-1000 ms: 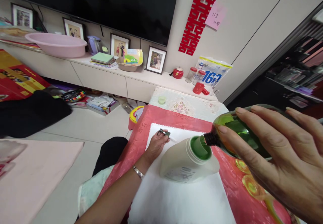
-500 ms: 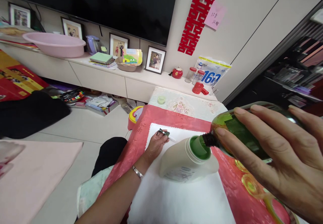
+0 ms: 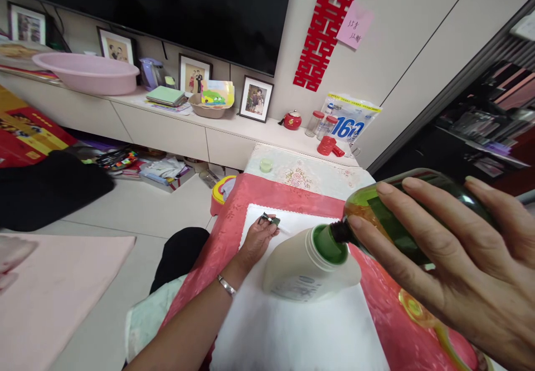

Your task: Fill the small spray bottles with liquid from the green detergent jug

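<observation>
My right hand point(image 3: 451, 265) grips a green transparent bottle point(image 3: 378, 206), tipped on its side with its dark neck over the mouth of a white plastic bottle point(image 3: 301, 268). The white bottle has a green inner rim and stands on a white cloth point(image 3: 292, 332). My left hand point(image 3: 257, 240) rests on the far left part of the cloth with a small dark cap point(image 3: 270, 219) pinched at its fingertips. A silver bracelet sits on that wrist.
A red patterned tablecloth point(image 3: 229, 232) covers the table; a pale floral cloth point(image 3: 309, 173) with a small green cup point(image 3: 266, 165) lies beyond. A low cabinet point(image 3: 175, 131) holds photo frames, a pink basin point(image 3: 86, 73), jars and a red pot. Clutter lies on the floor at left.
The green bottle in my right hand has shifted slightly left and tipped a little further over the white bottle's mouth. My left hand stays where it was.
</observation>
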`<state>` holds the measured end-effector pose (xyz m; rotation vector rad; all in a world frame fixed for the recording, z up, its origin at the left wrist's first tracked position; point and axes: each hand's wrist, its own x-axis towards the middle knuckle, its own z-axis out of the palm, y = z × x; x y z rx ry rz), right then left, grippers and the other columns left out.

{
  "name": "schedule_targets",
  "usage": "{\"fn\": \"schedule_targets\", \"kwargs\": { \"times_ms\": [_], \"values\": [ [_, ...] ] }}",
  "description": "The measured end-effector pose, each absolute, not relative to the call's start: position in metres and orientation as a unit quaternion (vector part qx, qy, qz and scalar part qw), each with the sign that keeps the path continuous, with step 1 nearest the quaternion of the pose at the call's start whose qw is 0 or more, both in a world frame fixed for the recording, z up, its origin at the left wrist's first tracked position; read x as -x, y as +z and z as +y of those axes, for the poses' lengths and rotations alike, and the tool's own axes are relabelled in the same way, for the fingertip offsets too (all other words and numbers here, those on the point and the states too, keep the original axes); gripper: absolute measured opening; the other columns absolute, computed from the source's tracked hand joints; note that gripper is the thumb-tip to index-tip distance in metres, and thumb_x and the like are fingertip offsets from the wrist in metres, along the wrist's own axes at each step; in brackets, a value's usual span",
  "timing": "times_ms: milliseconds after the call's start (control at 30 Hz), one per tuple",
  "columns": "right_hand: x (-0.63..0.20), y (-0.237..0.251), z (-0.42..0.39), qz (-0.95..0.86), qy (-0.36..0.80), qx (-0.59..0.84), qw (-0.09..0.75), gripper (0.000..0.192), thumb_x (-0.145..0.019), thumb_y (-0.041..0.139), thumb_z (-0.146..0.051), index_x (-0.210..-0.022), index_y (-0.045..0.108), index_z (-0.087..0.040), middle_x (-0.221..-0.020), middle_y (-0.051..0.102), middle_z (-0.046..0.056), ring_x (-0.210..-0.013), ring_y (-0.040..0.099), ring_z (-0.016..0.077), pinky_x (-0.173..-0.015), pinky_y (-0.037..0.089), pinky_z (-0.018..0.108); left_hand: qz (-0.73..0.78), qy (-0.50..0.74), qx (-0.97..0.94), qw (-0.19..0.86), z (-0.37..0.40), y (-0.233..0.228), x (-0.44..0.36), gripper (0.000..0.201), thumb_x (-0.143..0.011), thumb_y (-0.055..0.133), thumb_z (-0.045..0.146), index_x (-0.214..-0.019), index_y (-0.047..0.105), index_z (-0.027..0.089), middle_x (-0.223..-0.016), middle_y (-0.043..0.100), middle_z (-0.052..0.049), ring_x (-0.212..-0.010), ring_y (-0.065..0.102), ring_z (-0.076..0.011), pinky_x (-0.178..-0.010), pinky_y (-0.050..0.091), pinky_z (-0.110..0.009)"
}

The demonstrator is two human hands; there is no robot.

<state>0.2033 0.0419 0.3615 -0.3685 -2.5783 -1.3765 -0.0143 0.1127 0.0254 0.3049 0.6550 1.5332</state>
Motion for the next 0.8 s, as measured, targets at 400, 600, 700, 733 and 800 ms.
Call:
{"fn": "schedule_targets", "kwargs": {
  "times_ms": [400,600,700,733,800],
  "values": [
    [-0.2042,0.3582,0.0408,-0.866,-0.472,0.125,0.105,0.051,-0.096,0.062,0.003,-0.143,0.056,-0.016,-0.148,0.048,0.024,-0.15,0.03,0.0389,-0.121,0.029,0.063,0.288,0.679,-0.134,0.662,0.1132,0.0237,0.0135,0.05,-0.058,0.099,0.021,-0.099,0.071,0.017,-0.096,0.071,-0.002,-0.084,0.065,-0.0122,-0.079,0.051,-0.026],
    [-0.2037,0.3577,0.0394,-0.868,-0.468,0.133,0.103,0.051,-0.096,0.058,0.004,-0.142,0.056,-0.016,-0.146,0.051,0.022,-0.149,0.031,0.0383,-0.12,0.03,0.063,0.289,0.678,-0.133,0.662,0.114,0.023,0.0142,0.052,-0.057,0.099,0.021,-0.1,0.07,0.017,-0.095,0.071,-0.001,-0.085,0.065,-0.013,-0.08,0.05,-0.027],
    [-0.2035,0.3573,0.0402,-0.868,-0.472,0.125,0.095,0.049,-0.097,0.056,0.003,-0.142,0.057,-0.016,-0.146,0.051,0.021,-0.149,0.031,0.0389,-0.12,0.031,0.064,0.289,0.678,-0.136,0.662,0.1145,0.0228,0.0143,0.05,-0.058,0.098,0.02,-0.099,0.07,0.017,-0.095,0.071,-0.002,-0.085,0.066,-0.0136,-0.08,0.05,-0.027],
    [-0.2034,0.3571,0.0406,-0.868,-0.472,0.123,0.093,0.049,-0.096,0.057,0.004,-0.141,0.057,-0.015,-0.146,0.051,0.022,-0.15,0.031,0.0388,-0.12,0.03,0.063,0.289,0.677,-0.136,0.663,0.1146,0.0228,0.0143,0.049,-0.058,0.098,0.02,-0.099,0.07,0.017,-0.095,0.071,-0.002,-0.085,0.066,-0.0136,-0.08,0.05,-0.027],
    [-0.2034,0.3566,0.0412,-0.869,-0.472,0.12,0.094,0.051,-0.095,0.058,0.006,-0.142,0.057,-0.014,-0.147,0.05,0.022,-0.151,0.028,0.0384,-0.122,0.028,0.062,0.29,0.677,-0.136,0.663,0.1146,0.0227,0.0142,0.049,-0.058,0.098,0.02,-0.099,0.07,0.017,-0.096,0.071,-0.002,-0.086,0.066,-0.0138,-0.08,0.05,-0.027]
  ]
}}
